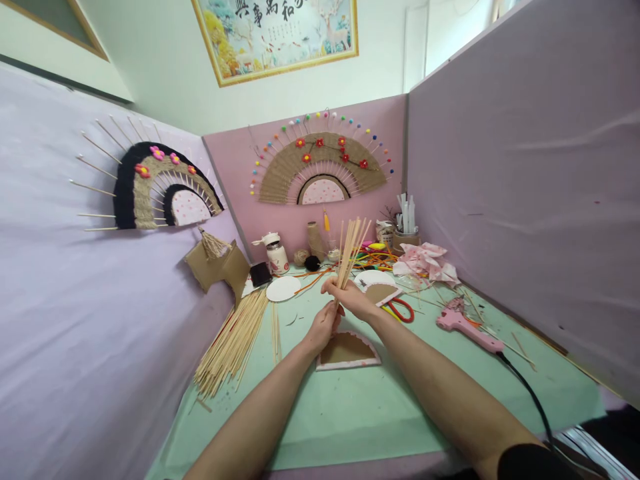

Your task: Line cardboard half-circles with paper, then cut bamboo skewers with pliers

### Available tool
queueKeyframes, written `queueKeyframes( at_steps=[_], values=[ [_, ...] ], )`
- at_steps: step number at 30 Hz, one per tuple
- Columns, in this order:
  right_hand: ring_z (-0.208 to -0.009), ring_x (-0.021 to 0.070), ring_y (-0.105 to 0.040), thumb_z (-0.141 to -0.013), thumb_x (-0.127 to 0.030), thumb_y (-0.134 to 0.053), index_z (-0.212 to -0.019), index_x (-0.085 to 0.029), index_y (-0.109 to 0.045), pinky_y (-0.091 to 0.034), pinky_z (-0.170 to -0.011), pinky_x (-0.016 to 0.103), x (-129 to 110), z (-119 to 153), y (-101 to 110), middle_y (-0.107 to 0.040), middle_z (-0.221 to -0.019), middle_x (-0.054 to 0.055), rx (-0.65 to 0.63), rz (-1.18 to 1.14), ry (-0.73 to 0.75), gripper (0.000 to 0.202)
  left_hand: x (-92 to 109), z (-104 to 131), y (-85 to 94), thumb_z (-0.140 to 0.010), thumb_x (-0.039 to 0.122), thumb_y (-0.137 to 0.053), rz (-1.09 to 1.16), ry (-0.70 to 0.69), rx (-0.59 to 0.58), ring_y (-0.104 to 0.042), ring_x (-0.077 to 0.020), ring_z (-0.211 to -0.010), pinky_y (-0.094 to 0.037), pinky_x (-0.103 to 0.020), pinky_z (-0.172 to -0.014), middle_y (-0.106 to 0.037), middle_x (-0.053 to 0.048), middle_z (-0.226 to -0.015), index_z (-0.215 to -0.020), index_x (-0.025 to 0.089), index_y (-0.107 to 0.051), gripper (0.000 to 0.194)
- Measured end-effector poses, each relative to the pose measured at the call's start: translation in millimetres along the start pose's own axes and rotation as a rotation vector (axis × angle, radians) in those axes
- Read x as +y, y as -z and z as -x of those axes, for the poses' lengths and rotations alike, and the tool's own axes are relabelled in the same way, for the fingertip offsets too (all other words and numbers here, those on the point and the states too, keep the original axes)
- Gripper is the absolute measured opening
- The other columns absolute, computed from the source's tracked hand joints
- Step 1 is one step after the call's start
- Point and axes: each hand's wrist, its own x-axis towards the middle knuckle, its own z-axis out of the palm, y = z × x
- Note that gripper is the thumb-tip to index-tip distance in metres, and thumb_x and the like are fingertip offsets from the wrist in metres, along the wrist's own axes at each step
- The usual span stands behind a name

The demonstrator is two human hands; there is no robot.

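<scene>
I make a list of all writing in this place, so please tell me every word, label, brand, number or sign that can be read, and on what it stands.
"興 事 萬 和": wall picture, left to right; the third is my likely reading. A fifth, at right, is cut off.
Small writing below them: too small to read.
Jar: red marks, too blurred to read.

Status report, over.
Both hands closed on upright sticks. Half-round card just below them. Glue gun off right, outside the hands' space.
</scene>
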Motion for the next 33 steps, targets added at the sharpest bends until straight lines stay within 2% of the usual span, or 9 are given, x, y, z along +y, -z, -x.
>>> queueKeyframes(
  at_steps=[3,7,10,13,16,19,24,29,33],
  values=[
    [-0.039,0.0082,-0.043,-0.082,-0.061,-0.044,-0.063,-0.018,-0.057,-0.03,-0.034,0.02,-6,-4,-2,-0.056,-0.056,0.0,-0.072,0.003,-0.049,0.049,7,-3,-0.7,-0.082,0.069,-0.036,-0.102,-0.066,0.038,-0.029,-0.0093,-0.045,-0.026,-0.025,-0.047,-0.034,0.006,-0.049,-0.073,0.019,-0.046,0.052],
    [-0.03,0.0102,-0.04,-0.082,-0.064,-0.042,-0.063,-0.019,-0.056,-0.025,-0.027,0.021,-11,-19,-13,-0.045,-0.043,-0.003,-0.127,0.068,-0.116,0.051,14,-12,10.2,-0.081,0.066,-0.044,-0.143,-0.176,0.116,-0.047,-0.0143,-0.061,-0.035,-0.028,-0.06,-0.054,-0.002,-0.063,-0.078,0.017,-0.052,0.05],
    [-0.028,0.009,-0.035,-0.083,-0.061,-0.044,-0.066,-0.018,-0.059,-0.021,-0.027,0.021,-5,-28,-22,-0.042,-0.04,-0.004,-0.1,0.11,-0.081,0.048,11,-16,18.9,-0.077,0.064,-0.051,-0.104,-0.17,0.175,-0.052,-0.0168,-0.065,-0.039,-0.029,-0.063,-0.058,-0.003,-0.068,-0.09,0.016,-0.054,0.05],
    [-0.029,0.0076,-0.032,-0.082,-0.055,-0.049,-0.067,-0.018,-0.06,-0.022,-0.029,0.02,8,-30,-27,-0.039,-0.038,-0.005,-0.084,0.132,-0.085,0.041,4,-15,22.2,-0.077,0.057,-0.057,-0.082,-0.125,0.166,-0.056,-0.0185,-0.067,-0.041,-0.031,-0.066,-0.06,-0.003,-0.068,-0.093,0.016,-0.054,0.044],
    [-0.031,0.0073,-0.033,-0.078,-0.048,-0.057,-0.067,-0.018,-0.058,-0.024,-0.031,0.021,19,-28,-26,-0.043,-0.042,-0.006,-0.075,0.151,-0.092,0.031,-2,-14,21.3,-0.077,0.049,-0.059,-0.084,-0.089,0.137,-0.057,-0.0195,-0.068,-0.043,-0.031,-0.067,-0.061,-0.004,-0.068,-0.089,0.016,-0.055,0.036],
    [-0.036,0.0081,-0.038,-0.074,-0.042,-0.062,-0.076,-0.019,-0.059,-0.029,-0.034,0.021,21,-26,-21,-0.048,-0.05,-0.006,-0.078,0.14,-0.054,0.023,-4,-14,20.7,-0.079,0.045,-0.058,-0.1,-0.077,0.167,-0.057,-0.0193,-0.066,-0.043,-0.031,-0.066,-0.061,-0.004,-0.066,-0.084,0.015,-0.056,0.03],
    [-0.063,0.0135,-0.056,-0.074,-0.032,-0.061,-0.09,-0.02,-0.064,-0.044,-0.054,0.024,22,-24,-13,-0.064,-0.075,0.0,-0.074,0.054,0.118,0.02,-6,-16,25.5,-0.08,0.041,-0.055,-0.068,-0.081,0.197,-0.06,-0.0197,-0.074,-0.046,-0.034,-0.075,-0.064,-0.004,-0.073,-0.098,0.014,-0.055,0.033],
    [-0.069,0.0166,-0.058,-0.078,-0.029,-0.054,-0.077,-0.019,-0.067,-0.044,-0.058,0.026,33,-19,-13,-0.066,-0.075,0.003,0.02,0.068,0.101,0.017,-13,-17,30.9,-0.074,0.04,-0.062,-0.095,-0.02,0.192,-0.061,-0.023,-0.082,-0.046,-0.035,-0.079,-0.068,-0.007,-0.082,-0.09,0.013,-0.06,0.031],
    [-0.069,0.0178,-0.058,-0.077,-0.03,-0.053,-0.076,-0.019,-0.07,-0.045,-0.061,0.027,35,-18,-14,-0.067,-0.072,0.003,0.067,0.082,0.107,0.02,-13,-16,32.0,-0.072,0.041,-0.065,-0.058,-0.021,0.191,-0.062,-0.0231,-0.085,-0.046,-0.036,-0.081,-0.069,-0.008,-0.086,-0.091,0.013,-0.062,0.034]
  ],
)
